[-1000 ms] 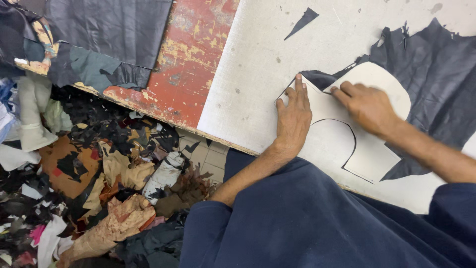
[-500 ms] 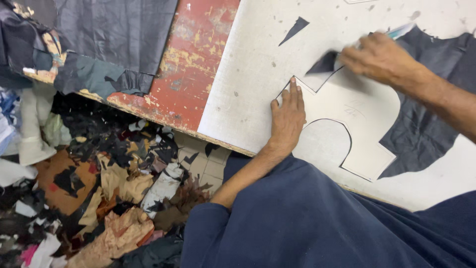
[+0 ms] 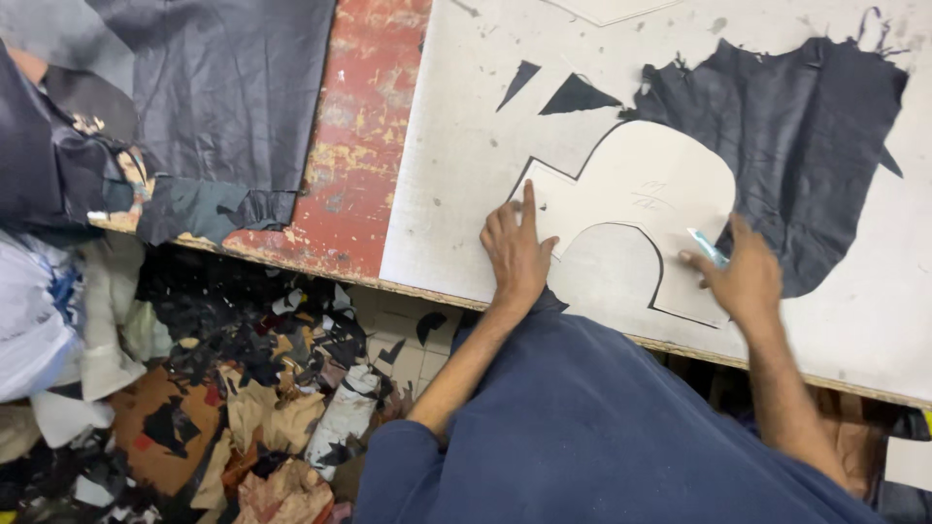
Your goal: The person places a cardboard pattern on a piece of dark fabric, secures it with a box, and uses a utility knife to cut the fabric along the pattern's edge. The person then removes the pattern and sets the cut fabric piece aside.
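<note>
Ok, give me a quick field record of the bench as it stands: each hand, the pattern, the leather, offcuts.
left hand: flat on the left edge of the white pattern, fingers spread
right hand: at the pattern's right edge, holding a small pale-handled blade
white pattern: lies on the dark leather, arch-shaped notch at its near edge
dark leather: spread on the white board, ragged edges
offcuts: two dark triangles above the pattern
floor scraps: heaped below the bench

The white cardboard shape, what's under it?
Dark leather sticks out from under the template on the right. How far it reaches beneath is hidden. The left hand presses on top.
</note>
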